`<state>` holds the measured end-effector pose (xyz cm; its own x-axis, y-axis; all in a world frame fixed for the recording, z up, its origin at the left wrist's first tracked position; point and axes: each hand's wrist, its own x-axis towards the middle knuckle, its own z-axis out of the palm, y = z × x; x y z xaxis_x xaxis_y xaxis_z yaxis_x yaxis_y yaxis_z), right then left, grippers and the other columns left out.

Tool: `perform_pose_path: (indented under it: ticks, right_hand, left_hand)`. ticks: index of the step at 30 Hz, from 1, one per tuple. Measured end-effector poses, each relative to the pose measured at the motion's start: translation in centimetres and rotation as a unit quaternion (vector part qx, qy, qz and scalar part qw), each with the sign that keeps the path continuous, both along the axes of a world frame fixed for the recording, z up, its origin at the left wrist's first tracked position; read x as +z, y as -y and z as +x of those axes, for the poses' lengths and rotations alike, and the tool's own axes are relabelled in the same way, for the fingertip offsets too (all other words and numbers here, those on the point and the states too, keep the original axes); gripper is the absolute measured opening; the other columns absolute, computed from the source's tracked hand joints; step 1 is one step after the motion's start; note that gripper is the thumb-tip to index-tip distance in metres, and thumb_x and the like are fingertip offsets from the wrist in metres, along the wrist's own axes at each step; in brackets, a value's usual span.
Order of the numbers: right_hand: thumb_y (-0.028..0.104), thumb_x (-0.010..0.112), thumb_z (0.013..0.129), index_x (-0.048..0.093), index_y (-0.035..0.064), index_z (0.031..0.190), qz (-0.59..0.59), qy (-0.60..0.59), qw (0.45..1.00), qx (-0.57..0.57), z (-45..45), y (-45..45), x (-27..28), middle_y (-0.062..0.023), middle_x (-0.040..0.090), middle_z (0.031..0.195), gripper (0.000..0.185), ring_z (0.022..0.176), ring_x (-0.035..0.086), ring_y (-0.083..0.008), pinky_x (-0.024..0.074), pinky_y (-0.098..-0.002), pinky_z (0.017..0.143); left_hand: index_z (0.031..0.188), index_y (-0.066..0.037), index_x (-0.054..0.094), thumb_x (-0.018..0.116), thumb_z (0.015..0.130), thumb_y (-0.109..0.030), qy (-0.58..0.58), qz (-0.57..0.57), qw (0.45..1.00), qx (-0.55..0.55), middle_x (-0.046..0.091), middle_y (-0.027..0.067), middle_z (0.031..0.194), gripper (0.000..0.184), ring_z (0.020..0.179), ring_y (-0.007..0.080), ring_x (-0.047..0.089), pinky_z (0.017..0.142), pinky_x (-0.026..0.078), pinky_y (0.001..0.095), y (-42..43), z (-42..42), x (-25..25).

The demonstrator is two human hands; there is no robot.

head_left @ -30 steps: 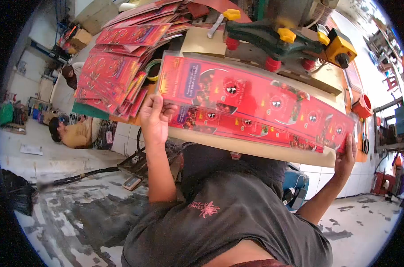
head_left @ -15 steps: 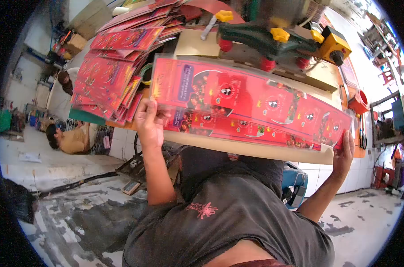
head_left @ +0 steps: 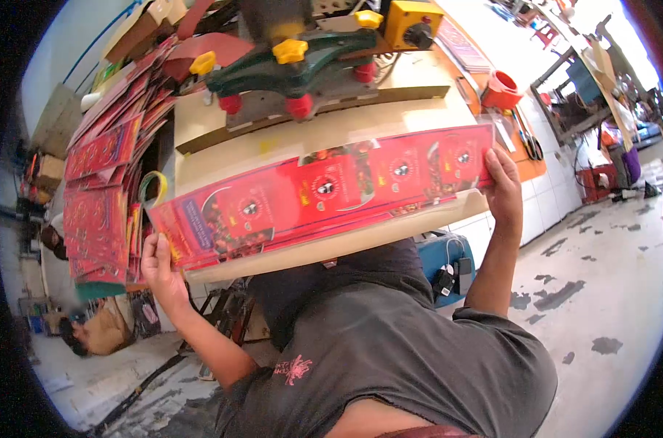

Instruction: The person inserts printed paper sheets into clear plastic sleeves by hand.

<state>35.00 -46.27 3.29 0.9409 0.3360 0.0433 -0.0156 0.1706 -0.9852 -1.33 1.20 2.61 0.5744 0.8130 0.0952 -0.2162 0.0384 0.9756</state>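
Note:
A long red printed strip in clear plastic stretches between my two hands, above a cream board. My left hand is closed on its left end, thumb and fingers at the lower corner. At the strip's right end, my right hand grips the edge. Part of another red printed piece shows beneath the strip near the right end. Just beyond the strip stands a machine with a dark green frame with yellow knobs and red feet.
Stacked red printed packs lie at the left, beside a tape roll. A yellow control box, a red container and black-handled scissors are to the right. A person is at the far left.
The view has turned, so the machine and stack appear further left. The strip, held by both hands, now slants up to the right and covers most of the piece beneath.

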Motion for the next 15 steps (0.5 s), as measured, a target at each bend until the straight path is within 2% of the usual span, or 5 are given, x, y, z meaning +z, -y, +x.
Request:
perform_pose_path:
  ticks: [5, 11, 13, 15]
  right_hand:
    - [0.026, 0.057, 0.105, 0.066, 0.0028, 0.105, -0.018, 0.012, 0.999, 0.035, -0.2, 0.3, 0.5, 0.0026, 0.062, 0.081, 0.025, 0.068, 0.055, -0.0046, 0.0415, -0.0213, 0.058]
    - [0.028, 0.062, 0.102, 0.07, 0.0021, 0.098, -0.046, 0.008, 0.998, 0.03, -0.6, -0.3, 1.2, 0.0034, 0.061, 0.079, 0.028, 0.073, 0.054, -0.0035, 0.0409, -0.0202, 0.061]
    - [0.028, 0.063, 0.101, 0.071, 0.0012, 0.098, -0.08, 0.036, 0.996, 0.015, -0.3, -0.7, 0.8, 0.0033, 0.061, 0.078, 0.028, 0.071, 0.054, -0.0034, 0.0408, -0.0205, 0.06]
    - [0.028, 0.065, 0.1, 0.071, 0.0003, 0.098, -0.114, 0.064, 0.991, 0.001, 0.0, -0.9, 0.8, 0.0032, 0.061, 0.076, 0.029, 0.069, 0.054, -0.0032, 0.0407, -0.0209, 0.058]
  left_hand:
    - [0.108, -0.002, 0.061, 0.066, 0.101, -0.014, -0.026, 0.052, 0.998, 0.014, 0.065, 0.0001, 0.103, 0.014, 0.093, 0.0071, 0.06, 0.086, 0.049, 0.0251, -0.4, 0.4, -0.4]
    - [0.11, 0.0, 0.062, 0.063, 0.102, -0.014, -0.075, 0.045, 0.995, 0.043, 0.065, 0.0004, 0.103, 0.016, 0.091, 0.0069, 0.058, 0.085, 0.05, 0.0251, -1.6, 0.2, -1.1]
    - [0.119, 0.001, 0.062, 0.064, 0.102, -0.016, -0.102, 0.123, 0.986, 0.054, 0.067, 0.0036, 0.108, 0.024, 0.095, 0.009, 0.061, 0.087, 0.05, 0.0258, -2.2, 0.9, -1.4]
    - [0.125, 0.001, 0.061, 0.065, 0.101, -0.016, -0.111, 0.133, 0.983, 0.057, 0.068, 0.0059, 0.112, 0.029, 0.099, 0.0101, 0.062, 0.089, 0.05, 0.0264, -2.1, 1.7, -1.1]
